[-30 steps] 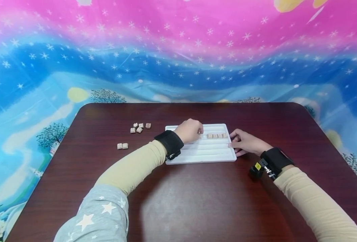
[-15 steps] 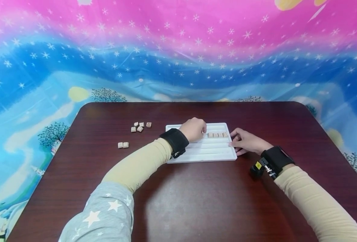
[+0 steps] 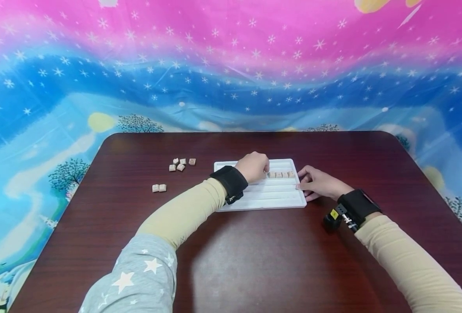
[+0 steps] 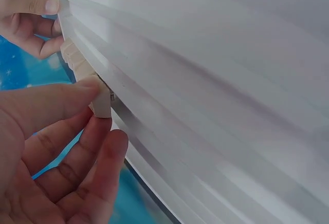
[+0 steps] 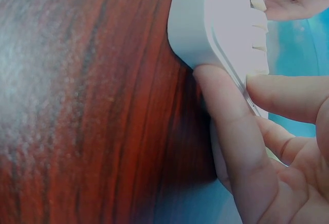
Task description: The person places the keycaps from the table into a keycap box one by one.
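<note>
My left hand pinches a beige keycap between thumb and fingers, over the white ridged tray. That keycap sits at the left end of a row of several keycaps, which stand in one of the tray's upper grooves near its right side. In the left wrist view, a small stem shows on the side of the held keycap that faces the tray. My right hand grips the tray's right edge, its thumb on the rim and other fingers along the outer side. The left fingertips are mostly hidden in the head view.
Left of the tray, several loose keycaps lie in a cluster on the dark wooden table. A pair of keycaps lies nearer, side by side. A printed cloth hangs behind the table's far edge.
My left hand has moved a little to the right along the groove, up to the row of keycaps. The right hand stays at the tray's edge.
</note>
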`<action>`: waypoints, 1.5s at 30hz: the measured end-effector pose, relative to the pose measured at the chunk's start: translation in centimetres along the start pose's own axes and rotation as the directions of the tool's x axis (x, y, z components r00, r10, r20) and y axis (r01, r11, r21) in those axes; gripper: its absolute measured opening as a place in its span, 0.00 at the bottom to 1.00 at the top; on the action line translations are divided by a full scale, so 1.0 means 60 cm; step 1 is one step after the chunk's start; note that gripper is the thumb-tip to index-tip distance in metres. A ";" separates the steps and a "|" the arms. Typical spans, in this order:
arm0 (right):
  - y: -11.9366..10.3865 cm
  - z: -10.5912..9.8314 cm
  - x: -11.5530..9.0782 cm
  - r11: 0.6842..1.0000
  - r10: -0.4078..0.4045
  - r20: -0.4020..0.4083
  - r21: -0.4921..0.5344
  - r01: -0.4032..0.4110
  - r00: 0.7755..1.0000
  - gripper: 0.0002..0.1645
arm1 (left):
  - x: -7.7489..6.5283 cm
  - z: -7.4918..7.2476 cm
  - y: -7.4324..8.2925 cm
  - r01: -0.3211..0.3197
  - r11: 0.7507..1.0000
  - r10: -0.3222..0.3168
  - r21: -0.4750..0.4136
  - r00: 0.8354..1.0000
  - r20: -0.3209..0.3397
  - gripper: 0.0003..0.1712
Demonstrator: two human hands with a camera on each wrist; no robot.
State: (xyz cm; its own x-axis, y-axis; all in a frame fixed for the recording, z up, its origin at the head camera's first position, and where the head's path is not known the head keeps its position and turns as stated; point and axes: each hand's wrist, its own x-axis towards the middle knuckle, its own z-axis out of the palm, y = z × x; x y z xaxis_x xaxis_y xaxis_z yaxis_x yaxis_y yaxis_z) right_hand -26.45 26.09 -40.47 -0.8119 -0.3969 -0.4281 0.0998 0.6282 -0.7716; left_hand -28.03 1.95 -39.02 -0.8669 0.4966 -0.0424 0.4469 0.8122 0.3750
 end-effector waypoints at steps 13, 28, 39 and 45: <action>0.000 -0.002 0.003 1.000 0.004 -0.001 -0.011 -0.004 1.000 0.27 | 0.007 0.003 0.003 0.042 0.999 -0.042 0.008 0.999 0.003 0.10; 0.000 -0.001 0.003 1.000 -0.007 0.008 -0.014 0.007 1.000 0.26 | 0.012 0.006 0.002 0.039 0.999 -0.040 0.030 0.999 0.015 0.10; 0.002 -0.002 0.004 1.000 0.004 0.007 -0.010 -0.004 1.000 0.26 | 0.010 0.005 0.010 0.036 0.998 -0.037 0.056 0.999 0.020 0.08; 0.003 -0.004 0.004 1.000 -0.001 0.006 -0.010 0.001 1.000 0.26 | 0.008 0.002 0.014 0.030 0.997 -0.032 0.070 0.999 0.022 0.08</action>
State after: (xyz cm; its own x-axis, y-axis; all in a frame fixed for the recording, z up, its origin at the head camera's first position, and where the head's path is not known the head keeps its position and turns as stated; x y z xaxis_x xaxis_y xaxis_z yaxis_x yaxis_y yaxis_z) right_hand -26.77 26.23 -40.61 -0.8084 -0.4014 -0.4305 0.0935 0.6345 -0.7672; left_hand -28.02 2.89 -38.85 -0.8756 0.4771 -0.0750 0.4348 0.8463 0.3078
